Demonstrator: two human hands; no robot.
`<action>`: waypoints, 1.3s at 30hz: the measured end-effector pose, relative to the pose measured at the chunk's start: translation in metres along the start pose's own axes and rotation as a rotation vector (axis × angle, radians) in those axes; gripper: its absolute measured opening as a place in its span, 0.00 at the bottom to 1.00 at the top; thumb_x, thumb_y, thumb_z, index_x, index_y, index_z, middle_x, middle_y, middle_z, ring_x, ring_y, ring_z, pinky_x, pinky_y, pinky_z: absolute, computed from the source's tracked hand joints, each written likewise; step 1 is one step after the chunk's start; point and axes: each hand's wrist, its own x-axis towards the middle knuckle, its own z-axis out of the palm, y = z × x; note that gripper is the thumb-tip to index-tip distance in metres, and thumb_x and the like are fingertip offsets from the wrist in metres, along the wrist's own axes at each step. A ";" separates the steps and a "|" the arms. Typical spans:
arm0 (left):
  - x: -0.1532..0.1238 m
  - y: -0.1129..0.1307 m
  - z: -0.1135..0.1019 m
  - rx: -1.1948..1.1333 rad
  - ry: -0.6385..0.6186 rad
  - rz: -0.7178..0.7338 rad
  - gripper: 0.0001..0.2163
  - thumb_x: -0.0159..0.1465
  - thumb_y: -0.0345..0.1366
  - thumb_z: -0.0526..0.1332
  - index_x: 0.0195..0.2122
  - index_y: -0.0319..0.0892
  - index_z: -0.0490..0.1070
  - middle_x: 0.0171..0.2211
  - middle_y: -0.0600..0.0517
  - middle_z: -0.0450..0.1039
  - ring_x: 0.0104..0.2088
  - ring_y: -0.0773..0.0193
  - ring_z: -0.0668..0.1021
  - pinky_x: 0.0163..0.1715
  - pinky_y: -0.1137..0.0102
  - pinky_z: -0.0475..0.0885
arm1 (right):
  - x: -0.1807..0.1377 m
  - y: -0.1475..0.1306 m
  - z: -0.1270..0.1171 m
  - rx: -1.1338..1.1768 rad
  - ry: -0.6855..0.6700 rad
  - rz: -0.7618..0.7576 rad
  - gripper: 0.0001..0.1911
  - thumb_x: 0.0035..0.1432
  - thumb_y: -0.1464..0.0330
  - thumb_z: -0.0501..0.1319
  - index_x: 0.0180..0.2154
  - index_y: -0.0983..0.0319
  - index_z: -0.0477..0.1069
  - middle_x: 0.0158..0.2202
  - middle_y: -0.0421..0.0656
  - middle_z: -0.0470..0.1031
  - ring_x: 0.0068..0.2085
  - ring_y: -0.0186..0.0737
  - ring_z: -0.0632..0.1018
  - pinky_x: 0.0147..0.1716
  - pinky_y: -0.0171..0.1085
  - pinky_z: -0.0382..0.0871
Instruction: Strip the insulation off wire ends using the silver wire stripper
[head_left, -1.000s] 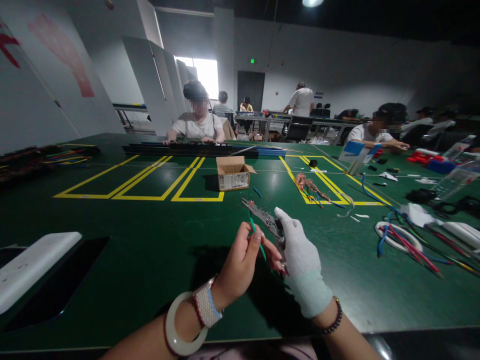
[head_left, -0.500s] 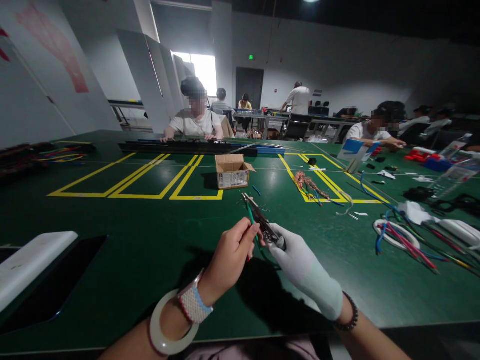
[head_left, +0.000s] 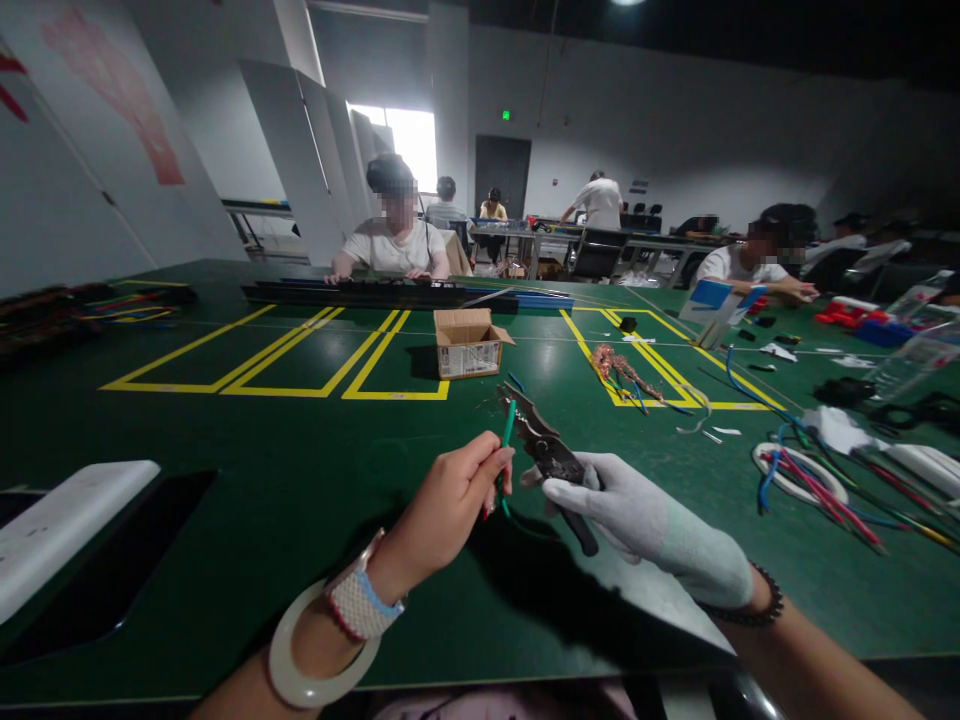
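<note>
Between the thumb and fingers of my left hand [head_left: 457, 500] is a green wire [head_left: 509, 425], its tip pointing up and away from me. My right hand [head_left: 622, 500], in a pale glove, grips a dark wire stripper [head_left: 553, 455]. The tool's jaws spread open just right of the wire's upper end; whether they touch it I cannot tell. Past the jaws, a short blue wire piece [head_left: 516, 382] lies on the green table [head_left: 315, 560]. Beyond it stands an open cardboard box [head_left: 469, 358].
Copper strands [head_left: 611, 362] lie right of the box, and coiled wires [head_left: 802, 475] further right. A white power strip [head_left: 71, 530] rests at the left on a dark flat panel [head_left: 150, 560]. Across the table, a person [head_left: 394, 240] sits behind long black rails [head_left: 360, 293].
My right hand has moved right and turned, and the stripper's jaws have come away from the wire's tip and spread. My left hand still holds the green wire, slightly shifted.
</note>
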 end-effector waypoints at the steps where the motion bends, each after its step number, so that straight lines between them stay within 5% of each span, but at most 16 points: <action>1: 0.000 0.000 -0.003 0.021 -0.007 0.001 0.15 0.70 0.42 0.48 0.28 0.42 0.63 0.22 0.57 0.67 0.20 0.70 0.69 0.23 0.75 0.63 | 0.000 0.000 -0.002 0.003 -0.004 0.015 0.19 0.57 0.53 0.59 0.38 0.62 0.73 0.26 0.38 0.72 0.23 0.30 0.67 0.20 0.30 0.60; 14: 0.028 -0.016 -0.029 0.229 -0.012 0.124 0.16 0.70 0.41 0.47 0.29 0.42 0.65 0.25 0.56 0.66 0.24 0.68 0.70 0.26 0.74 0.64 | 0.008 0.001 -0.011 0.449 -0.403 0.068 0.23 0.58 0.54 0.59 0.46 0.65 0.74 0.32 0.42 0.76 0.12 0.20 0.55 0.08 0.27 0.45; 17: 0.035 -0.019 -0.027 0.255 0.016 0.144 0.15 0.70 0.41 0.47 0.29 0.42 0.65 0.25 0.56 0.66 0.24 0.68 0.70 0.26 0.74 0.63 | 0.010 0.000 -0.009 0.494 -0.393 0.094 0.22 0.58 0.55 0.59 0.46 0.65 0.73 0.30 0.40 0.75 0.12 0.20 0.54 0.07 0.26 0.44; 21: 0.044 -0.017 -0.025 0.285 0.054 0.173 0.16 0.70 0.41 0.48 0.29 0.42 0.66 0.27 0.55 0.67 0.27 0.67 0.71 0.29 0.73 0.65 | 0.015 0.002 -0.010 0.520 -0.362 0.074 0.22 0.59 0.56 0.58 0.47 0.65 0.70 0.22 0.37 0.72 0.15 0.26 0.68 0.14 0.25 0.61; 25: 0.055 -0.013 -0.028 0.262 0.149 0.194 0.15 0.70 0.39 0.49 0.28 0.41 0.65 0.27 0.54 0.68 0.31 0.65 0.73 0.35 0.71 0.67 | 0.018 -0.001 -0.016 0.643 -0.405 0.129 0.23 0.57 0.60 0.62 0.51 0.63 0.66 0.40 0.47 0.75 0.36 0.41 0.80 0.31 0.36 0.76; 29: 0.068 -0.016 -0.042 0.054 0.239 0.221 0.13 0.70 0.43 0.49 0.33 0.41 0.64 0.28 0.54 0.68 0.31 0.64 0.74 0.37 0.69 0.70 | 0.018 0.001 -0.021 0.623 -0.436 0.142 0.25 0.56 0.60 0.63 0.53 0.61 0.65 0.48 0.50 0.71 0.40 0.44 0.80 0.37 0.41 0.76; 33: 0.073 -0.018 -0.059 0.092 0.298 0.207 0.14 0.70 0.45 0.47 0.37 0.42 0.65 0.25 0.56 0.65 0.25 0.66 0.71 0.30 0.72 0.69 | 0.019 0.006 -0.029 0.443 -0.310 0.054 0.27 0.58 0.57 0.60 0.56 0.60 0.63 0.47 0.50 0.73 0.38 0.43 0.80 0.38 0.42 0.75; 39: 0.068 -0.036 -0.061 0.464 0.212 0.216 0.09 0.69 0.39 0.51 0.42 0.41 0.68 0.39 0.49 0.73 0.41 0.59 0.75 0.42 0.65 0.70 | 0.042 0.019 -0.046 0.138 0.114 -0.144 0.27 0.61 0.58 0.56 0.59 0.61 0.59 0.44 0.47 0.75 0.40 0.39 0.78 0.43 0.42 0.72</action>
